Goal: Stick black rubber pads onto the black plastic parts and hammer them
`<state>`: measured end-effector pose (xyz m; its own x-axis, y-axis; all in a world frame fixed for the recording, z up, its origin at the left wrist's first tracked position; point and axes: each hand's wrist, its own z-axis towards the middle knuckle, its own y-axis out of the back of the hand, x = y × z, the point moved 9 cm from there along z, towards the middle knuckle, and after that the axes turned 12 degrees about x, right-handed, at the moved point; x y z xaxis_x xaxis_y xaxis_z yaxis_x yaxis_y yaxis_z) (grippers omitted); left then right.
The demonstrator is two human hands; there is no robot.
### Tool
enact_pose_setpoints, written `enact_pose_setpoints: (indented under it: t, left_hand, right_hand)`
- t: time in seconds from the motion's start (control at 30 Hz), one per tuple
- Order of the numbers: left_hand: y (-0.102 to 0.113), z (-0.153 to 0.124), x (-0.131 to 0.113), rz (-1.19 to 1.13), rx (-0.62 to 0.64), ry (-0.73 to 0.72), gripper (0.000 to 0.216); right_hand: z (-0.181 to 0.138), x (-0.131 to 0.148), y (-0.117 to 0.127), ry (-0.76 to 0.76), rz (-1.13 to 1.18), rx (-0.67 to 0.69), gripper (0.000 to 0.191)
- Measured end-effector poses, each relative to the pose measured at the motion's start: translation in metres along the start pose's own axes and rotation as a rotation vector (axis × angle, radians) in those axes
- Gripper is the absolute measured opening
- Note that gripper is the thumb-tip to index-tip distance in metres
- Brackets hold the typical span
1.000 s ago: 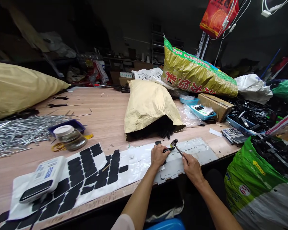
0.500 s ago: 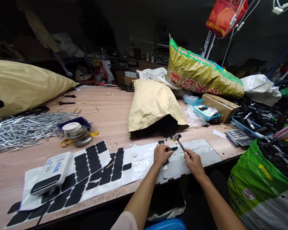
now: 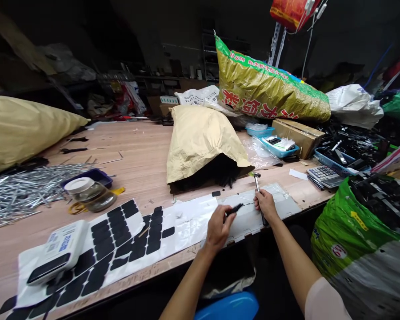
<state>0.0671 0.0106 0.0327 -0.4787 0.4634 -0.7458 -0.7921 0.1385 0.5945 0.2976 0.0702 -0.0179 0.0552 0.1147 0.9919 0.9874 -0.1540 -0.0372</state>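
Black part (image 3: 236, 208) is pinched in left hand (image 3: 219, 225), seemingly for steadiness over grey board (image 3: 246, 222); hammer (image 3: 257, 184) is gripped mid-handle by right hand (image 3: 266, 204), apparently for control.

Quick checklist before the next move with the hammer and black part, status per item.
1. Hammer gripped in right hand: ok, fingers around the handle.
2. Black part held in left hand: ok, one end sticks out toward the right hand.
3. Left hand clear of the hammer head: ok, visibly apart.
4. Space around the hammer head: not ok, I'd say; it sits close by the mouth of the paper sack.
5. Black part's full shape: cannot tell, fingers hide some of it.
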Motion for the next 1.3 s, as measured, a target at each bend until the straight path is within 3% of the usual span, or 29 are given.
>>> enact_pose_setpoints:
  t: [0.13,0.23,0.3,0.37,0.47,0.53,0.57,0.7,0.77,0.87,1.0,1.17,1.3]
  left_hand:
    - [-0.05,-0.083,-0.032,0.109,0.341,-0.202,0.022]
    - [-0.08,-0.123,-0.006,0.251,0.554,-0.033,0.026]
    - [-0.083,-0.132,0.022,0.353,0.619,0.199,0.028]
    - [-0.078,-0.131,0.034,0.412,0.697,0.345,0.035]
    - [-0.069,-0.104,0.01,0.27,0.812,0.262,0.035]
    - [-0.049,-0.064,-0.009,0.125,0.752,0.173,0.031]
    - [-0.033,-0.039,-0.01,0.101,0.65,0.173,0.032]
    - [0.052,0.053,0.032,0.379,0.059,0.389,0.034]
    - [0.078,0.077,0.06,0.527,-0.088,0.511,0.036]
    - [0.09,0.093,0.094,0.594,-0.106,0.596,0.037]
    - [0.095,0.092,0.112,0.64,-0.092,0.645,0.036]
    - [0.1,0.092,0.11,0.655,-0.076,0.689,0.028]
    - [0.085,0.087,0.084,0.623,-0.049,0.58,0.03]
  right_hand:
    - [0.001,-0.002,0.0,0.01,0.019,0.003,0.029]
    - [0.001,-0.002,0.0,0.022,0.012,0.005,0.028]
    - [-0.001,-0.001,0.0,0.025,0.001,0.002,0.027]
    - [-0.002,-0.001,0.0,0.024,-0.017,-0.003,0.026]
    - [-0.003,-0.001,0.0,0.027,-0.051,-0.005,0.025]
    - [-0.003,-0.001,0.0,0.031,-0.065,-0.003,0.024]
    - [-0.002,-0.002,0.0,0.03,-0.066,-0.002,0.024]
    - [-0.001,-0.005,0.001,0.009,-0.049,-0.012,0.027]
    - [-0.001,-0.005,0.001,0.003,-0.046,-0.021,0.027]
    - [-0.001,-0.003,0.0,0.004,-0.06,-0.03,0.024]
    - [-0.001,-0.003,-0.002,-0.018,-0.071,-0.038,0.022]
    - [-0.002,0.0,-0.001,-0.007,-0.083,-0.048,0.021]
    - [-0.001,0.0,-0.002,0.006,-0.088,-0.05,0.02]
